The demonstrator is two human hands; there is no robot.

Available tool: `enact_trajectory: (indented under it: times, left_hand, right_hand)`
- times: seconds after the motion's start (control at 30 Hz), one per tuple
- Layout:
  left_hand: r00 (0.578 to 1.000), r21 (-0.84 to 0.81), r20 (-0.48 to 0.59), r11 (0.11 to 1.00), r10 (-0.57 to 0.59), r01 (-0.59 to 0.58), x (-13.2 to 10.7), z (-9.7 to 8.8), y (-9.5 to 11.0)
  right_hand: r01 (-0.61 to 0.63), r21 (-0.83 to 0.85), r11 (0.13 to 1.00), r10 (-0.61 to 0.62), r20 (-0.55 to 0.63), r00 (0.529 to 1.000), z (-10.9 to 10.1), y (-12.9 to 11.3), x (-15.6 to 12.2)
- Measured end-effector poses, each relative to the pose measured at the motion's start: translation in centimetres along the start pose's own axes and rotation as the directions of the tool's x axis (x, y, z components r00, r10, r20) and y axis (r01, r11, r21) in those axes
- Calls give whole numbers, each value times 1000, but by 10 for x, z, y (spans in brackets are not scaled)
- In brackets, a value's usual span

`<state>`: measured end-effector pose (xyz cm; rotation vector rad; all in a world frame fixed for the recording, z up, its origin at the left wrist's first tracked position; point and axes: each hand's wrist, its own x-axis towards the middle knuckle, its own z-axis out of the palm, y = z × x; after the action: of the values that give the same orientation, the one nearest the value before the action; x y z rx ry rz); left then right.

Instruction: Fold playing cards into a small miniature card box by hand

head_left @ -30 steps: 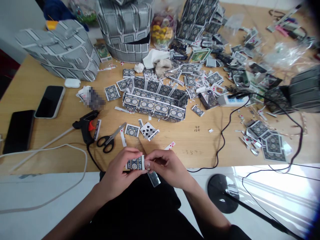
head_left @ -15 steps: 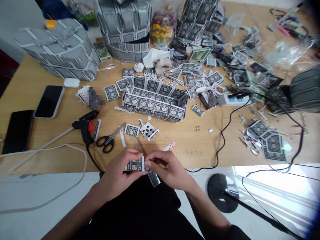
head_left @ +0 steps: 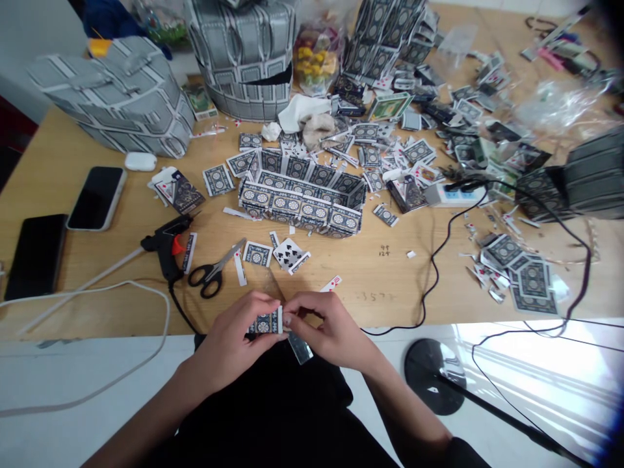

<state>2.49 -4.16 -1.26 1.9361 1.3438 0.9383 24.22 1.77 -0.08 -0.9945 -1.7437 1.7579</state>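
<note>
Both my hands meet at the near edge of the wooden table (head_left: 380, 279). My left hand (head_left: 234, 338) pinches a small folded playing-card piece (head_left: 266, 322) with a blue patterned back. My right hand (head_left: 326, 328) grips the same piece from the right, fingers curled and pressed on its edge. A narrow strip (head_left: 301, 348) hangs below my right hand's fingers. Beyond my hands lie a cut spade card (head_left: 288, 253), small card scraps and a long open box built of cards (head_left: 302, 198).
Black scissors (head_left: 210, 276) and a black glue gun (head_left: 166, 246) lie left of my hands, two phones (head_left: 95, 197) further left. Grey card-built models (head_left: 117, 97) stand at the back. Loose cards (head_left: 529, 276) and black cables (head_left: 439, 260) cover the right side. A stand base (head_left: 433, 374) sits on the floor.
My hands have shifted very slightly on the card piece; its position is almost the same. Nothing else moved.
</note>
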Motion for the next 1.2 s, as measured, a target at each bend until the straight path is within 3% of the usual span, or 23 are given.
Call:
enact_trajectory:
  times: [0.13, 0.53, 0.73, 0.93, 1.07, 1.2]
  left_hand:
    - [999, 16, -27, 1000, 23, -23, 3, -1, -1]
    - [1000, -37, -20, 999, 3, -4, 1, -4, 2]
    - [996, 37, -72, 998, 53, -50, 2, -1, 0]
    - [982, 111, -165, 991, 93, -75, 1, 3, -4]
    - [980, 145, -155, 984, 125, -103, 1, 3, -3]
    - [987, 147, -128, 986, 97, -77, 0, -3, 1]
  right_hand:
    - [6, -28, 1000, -7, -30, 1000, 2, 1, -1]
    - [8, 25, 1000, -9, 58, 998, -3, 3, -1]
    - [9, -84, 996, -14, -56, 998, 5, -1, -4]
    - [-5, 26, 1000, 9, -158, 987, 20, 3, -6]
    - [-28, 52, 998, 41, -267, 963, 29, 8, -6]
    - [51, -89, 995, -76, -316, 946, 25, 7, -8]
